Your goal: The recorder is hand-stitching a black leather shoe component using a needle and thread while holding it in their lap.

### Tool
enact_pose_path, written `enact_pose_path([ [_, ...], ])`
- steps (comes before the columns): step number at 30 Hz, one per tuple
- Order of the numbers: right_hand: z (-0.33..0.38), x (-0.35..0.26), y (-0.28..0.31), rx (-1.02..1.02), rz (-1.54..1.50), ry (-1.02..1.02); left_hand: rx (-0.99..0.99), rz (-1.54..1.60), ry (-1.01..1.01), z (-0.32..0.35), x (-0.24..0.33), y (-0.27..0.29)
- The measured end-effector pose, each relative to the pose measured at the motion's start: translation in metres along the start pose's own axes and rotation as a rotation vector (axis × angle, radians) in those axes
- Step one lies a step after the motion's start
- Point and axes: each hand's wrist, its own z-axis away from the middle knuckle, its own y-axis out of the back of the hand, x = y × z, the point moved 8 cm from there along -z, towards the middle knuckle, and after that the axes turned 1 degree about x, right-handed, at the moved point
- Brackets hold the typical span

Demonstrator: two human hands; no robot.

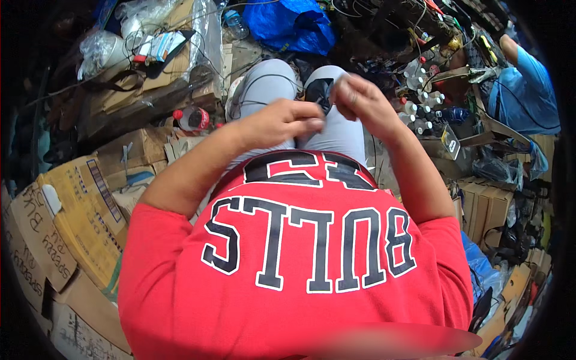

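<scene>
Both hands meet over my lap, above knees in light grey trousers (268, 81). My left hand (294, 118) is closed, thumb against fingers, close beside a small black piece (320, 93) resting on my right thigh. My right hand (359, 101), wearing a ring, is pinched shut at that piece's right edge. The fingertips are slightly blurred, so what each pinches cannot be made out. A thin dark cord (252, 81) loops across my left knee. What kind of thing the black piece is does not show.
Flattened cardboard boxes (84, 207) crowd the left. A red-capped bottle (192, 118) lies by my left forearm. Ahead is a blue plastic sheet (291, 27). Several small bottles (420, 102) stand to the right, near another person's leg in blue cloth (525, 96).
</scene>
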Motion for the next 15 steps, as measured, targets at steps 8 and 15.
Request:
enact_pose_path([
  [8, 0.288, 0.073, 0.295, 0.869, 0.796, -0.378, 1.331, -1.25, 0.424, 0.246, 0.077, 0.279],
  [15, 0.342, 0.112, 0.33, 0.742, 1.286, -0.875, 1.284, -0.905, 0.454, 0.203, 0.029, 0.234],
])
